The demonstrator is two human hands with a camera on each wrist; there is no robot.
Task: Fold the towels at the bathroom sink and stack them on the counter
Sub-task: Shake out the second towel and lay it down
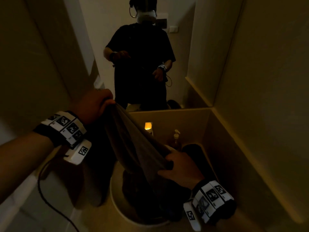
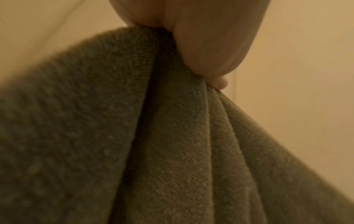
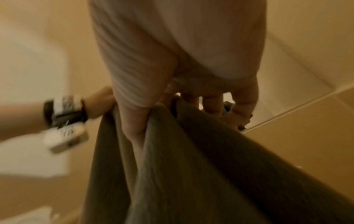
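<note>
Right hand (image 1: 181, 166) and raised left hand (image 1: 96, 104) grip the towel (image 1: 133, 148) stretched between them.

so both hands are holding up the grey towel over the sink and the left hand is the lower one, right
Not quite: the left hand is the higher one and the right hand grips lower. The head view shows it. Both do hold the towel over the sink.

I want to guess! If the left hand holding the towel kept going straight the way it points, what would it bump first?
Probably the mirror. The left hand, gripping the towel, points up and away toward it; depth is hard to judge in this dim view.
</note>
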